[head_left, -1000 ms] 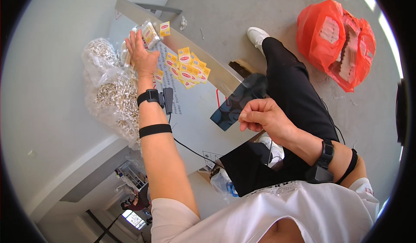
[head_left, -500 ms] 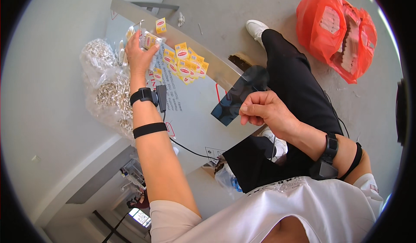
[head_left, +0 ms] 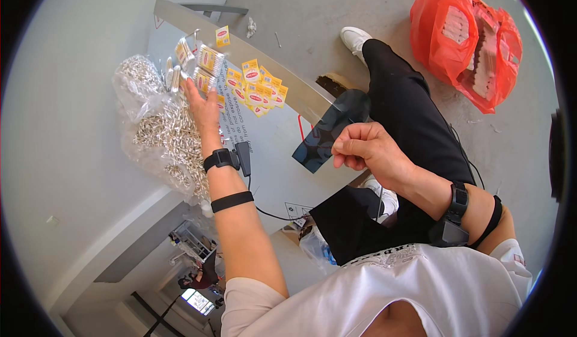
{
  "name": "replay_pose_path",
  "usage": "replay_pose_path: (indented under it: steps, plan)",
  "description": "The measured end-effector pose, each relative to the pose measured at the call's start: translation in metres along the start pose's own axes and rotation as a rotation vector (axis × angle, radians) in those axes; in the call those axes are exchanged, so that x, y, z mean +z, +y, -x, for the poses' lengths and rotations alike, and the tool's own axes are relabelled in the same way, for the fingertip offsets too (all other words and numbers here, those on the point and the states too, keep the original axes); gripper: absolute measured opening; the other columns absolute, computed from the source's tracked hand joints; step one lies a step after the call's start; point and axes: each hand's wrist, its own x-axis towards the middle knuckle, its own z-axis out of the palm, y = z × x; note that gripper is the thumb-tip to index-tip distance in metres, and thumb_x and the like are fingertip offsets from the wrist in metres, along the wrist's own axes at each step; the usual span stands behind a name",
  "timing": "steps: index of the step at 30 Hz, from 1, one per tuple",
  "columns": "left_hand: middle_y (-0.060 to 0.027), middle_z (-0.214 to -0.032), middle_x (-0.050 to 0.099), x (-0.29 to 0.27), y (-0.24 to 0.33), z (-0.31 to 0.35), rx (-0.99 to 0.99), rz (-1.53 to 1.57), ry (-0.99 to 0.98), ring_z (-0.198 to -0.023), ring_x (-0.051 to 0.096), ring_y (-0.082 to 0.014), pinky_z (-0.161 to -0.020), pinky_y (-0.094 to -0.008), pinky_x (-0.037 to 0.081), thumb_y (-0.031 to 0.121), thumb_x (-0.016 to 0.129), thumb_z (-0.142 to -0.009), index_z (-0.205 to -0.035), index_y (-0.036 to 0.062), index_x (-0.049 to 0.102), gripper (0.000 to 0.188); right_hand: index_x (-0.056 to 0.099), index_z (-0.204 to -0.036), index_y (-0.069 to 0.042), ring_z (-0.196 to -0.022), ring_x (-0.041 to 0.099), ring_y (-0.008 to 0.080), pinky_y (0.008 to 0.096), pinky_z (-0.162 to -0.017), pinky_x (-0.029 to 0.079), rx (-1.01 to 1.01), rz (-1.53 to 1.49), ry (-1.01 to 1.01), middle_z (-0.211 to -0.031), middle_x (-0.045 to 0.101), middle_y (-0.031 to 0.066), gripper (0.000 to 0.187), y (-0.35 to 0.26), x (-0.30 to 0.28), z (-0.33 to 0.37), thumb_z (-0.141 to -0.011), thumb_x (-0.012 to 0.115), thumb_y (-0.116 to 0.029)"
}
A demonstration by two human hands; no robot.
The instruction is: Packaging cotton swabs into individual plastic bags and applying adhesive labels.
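My left hand reaches over the table with thumb and fingers apart. Its fingertips are at the lower end of small clear packs of cotton swabs with yellow cards in them. Beside them, more bundled swabs lie near a large clear bag of loose cotton swabs, left of my wrist. Several loose yellow cards are spread to the right of the packs. My right hand hovers above my lap, thumb and fingers pinched together. Whatever they may hold is too small to make out.
The grey-white table has printed lettering on its surface. A dark see-through patch shows beside my right hand. On the floor at the far right stands a red plastic bag filled with white packs. A cable runs from my left wrist.
My left hand has drawn back toward me from the packs, uncovering them and the loose swabs. The packs now lie on the table. My right hand has hardly moved.
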Motion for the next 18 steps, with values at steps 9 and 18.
replay_pose_path:
  steps: [9,18]
  plan:
    - [-0.0256,-0.154,0.020,0.008,0.002,0.034,0.143,-0.222,-0.025,-0.143,0.020,-0.0377,-0.115,-0.0478,0.018,0.042,0.043,-0.099,-0.149,0.0002,0.022,0.068,0.064,-0.079,-0.006,-0.057,0.050,0.0054,0.0198,-0.054,0.037,0.003,0.019,-0.006,-0.071,0.067,0.0040,0.016,0.001,0.003,0.000,-0.092,0.060,-0.013]
    - [-0.0269,-0.153,0.018,0.005,0.008,0.031,0.140,-0.198,-0.107,-0.144,0.017,-0.0387,-0.116,-0.0467,0.018,0.032,0.052,-0.095,-0.148,-0.0016,0.019,0.071,0.064,-0.080,-0.006,-0.057,0.050,0.0053,0.0198,-0.053,0.037,0.005,0.010,0.005,-0.072,0.067,0.0043,0.016,0.002,0.001,-0.001,-0.093,0.060,-0.013]
